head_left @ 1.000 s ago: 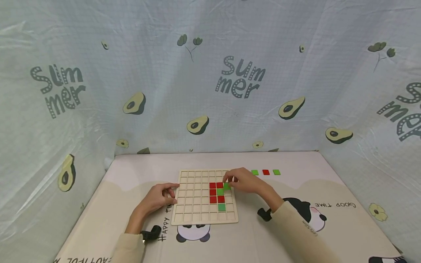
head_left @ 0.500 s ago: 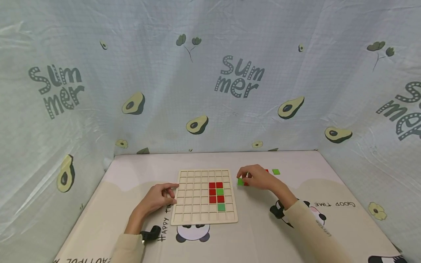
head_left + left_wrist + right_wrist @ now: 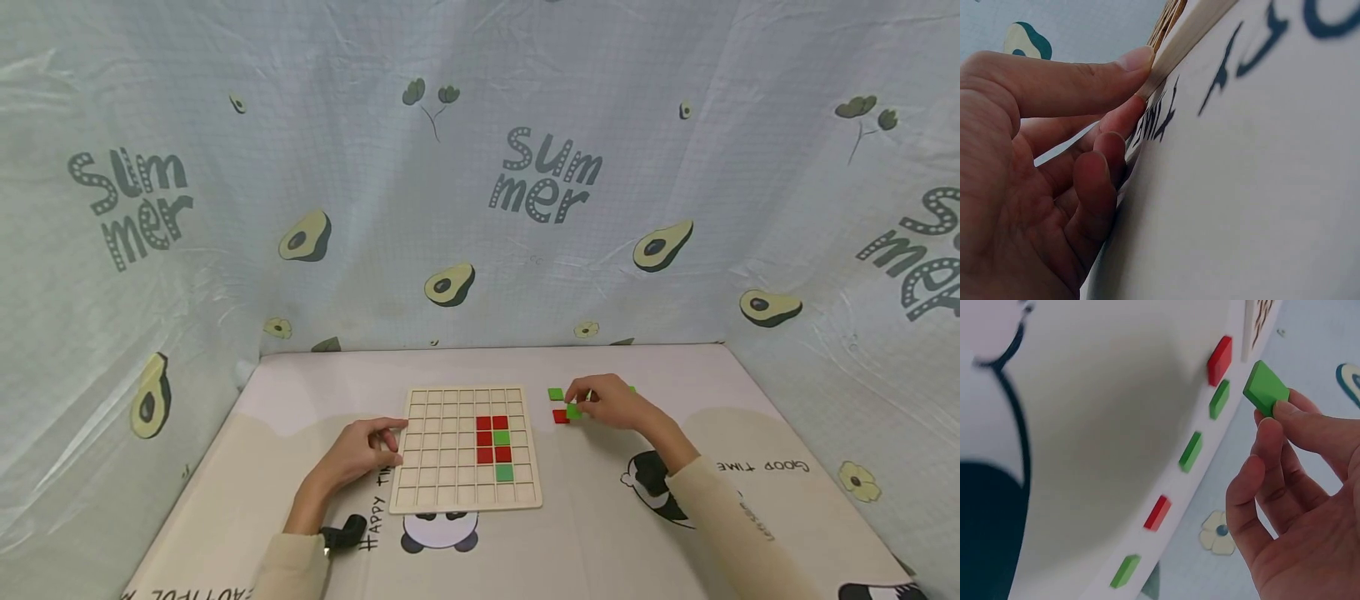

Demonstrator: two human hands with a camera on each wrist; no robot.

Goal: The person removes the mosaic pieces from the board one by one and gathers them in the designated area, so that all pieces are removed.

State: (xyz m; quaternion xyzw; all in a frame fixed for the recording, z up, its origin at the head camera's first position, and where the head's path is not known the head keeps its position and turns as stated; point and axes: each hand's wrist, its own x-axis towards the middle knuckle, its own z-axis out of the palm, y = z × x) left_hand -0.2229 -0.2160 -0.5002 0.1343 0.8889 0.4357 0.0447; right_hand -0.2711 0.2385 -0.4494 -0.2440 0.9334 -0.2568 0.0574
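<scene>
Bottom edge of frame: beige sleeves [image 3: 288,571] come in lower left and lower right, black wrist device [image 3: 347,533] on the left one. Panda print [image 3: 441,532] on the counter [image 3: 570,542], bottom center. Left hand [image 3: 362,447], left of center: thumb and index spread apart, both touching the left edge of the wooden grid board [image 3: 441,460], other fingers loosely bent. Board lies flat, center frame. Seven tiles in it, right of its middle: three red tiles [image 3: 484,438] in one column; next column right, top down: red, green, red, darker green. Right hand [image 3: 609,402], right of the board: thumb and fingers pinching a green tile [image 3: 1266,387], tilted, clear of the counter. Loose red tile [image 3: 561,417] just beside it. Farther back, right wrist view shows a row: green, green, red, green. Behind everything: pale backdrop [image 3: 360,183], avocado and "summer" prints, filling upper frame.
</scene>
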